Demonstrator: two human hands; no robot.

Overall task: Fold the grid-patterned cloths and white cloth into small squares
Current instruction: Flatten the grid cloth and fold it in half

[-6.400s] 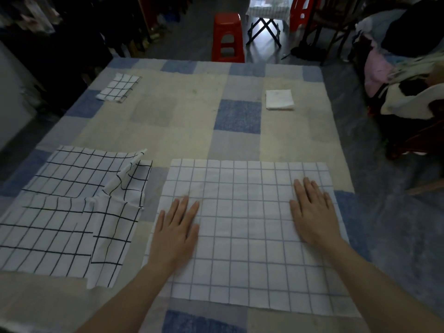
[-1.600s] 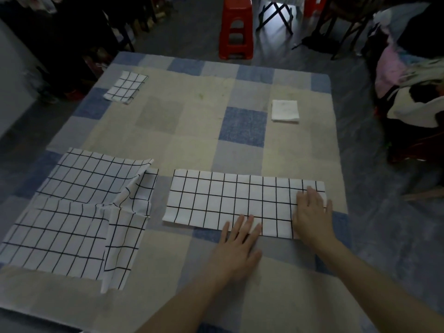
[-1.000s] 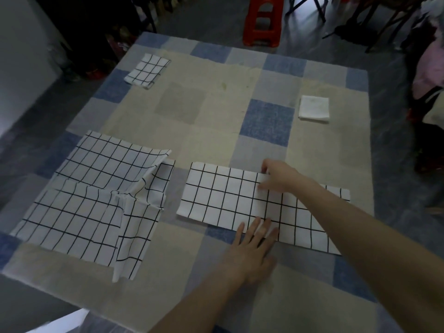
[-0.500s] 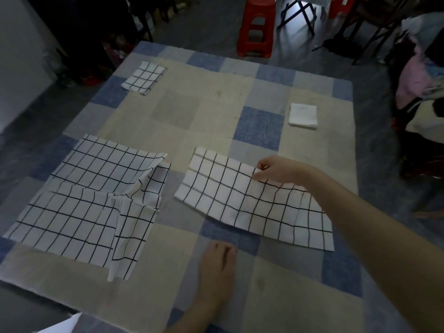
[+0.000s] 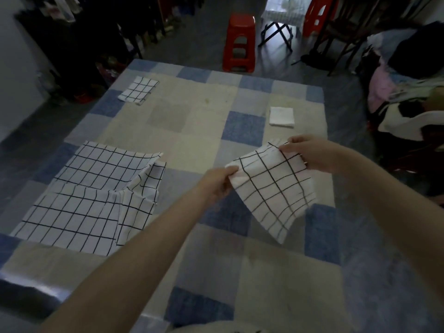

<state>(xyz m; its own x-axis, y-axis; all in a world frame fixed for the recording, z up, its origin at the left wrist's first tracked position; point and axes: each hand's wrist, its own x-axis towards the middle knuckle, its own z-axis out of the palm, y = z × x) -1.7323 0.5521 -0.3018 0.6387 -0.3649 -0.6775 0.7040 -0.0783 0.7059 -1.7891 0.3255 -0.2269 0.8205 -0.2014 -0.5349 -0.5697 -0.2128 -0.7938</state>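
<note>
Currently a grid-patterned cloth (image 5: 271,188), white with thin black lines and folded to a rough square, hangs in the air above the right side of a patchwork-covered table (image 5: 204,131). Its upper edge is stretched between two hands and its lower corner droops toward the tabletop. The left hand (image 5: 217,182) pinches the left corner between thumb and fingers; the right hand (image 5: 310,152) pinches the top right corner the same way.

The cloth looks thin, light and limp, sagging wherever it is not held, so corners and edges seem the sensible grip points, with the layers kept together so they do not slide apart.

To the left lies a larger grid cloth (image 5: 96,195), spread out and rumpled, one side flopped over itself. At the far left of the table sits a small folded grid square (image 5: 138,89). At the far right sits a small folded white cloth (image 5: 281,116). Beyond the table stands a red plastic stool (image 5: 239,42).
</note>
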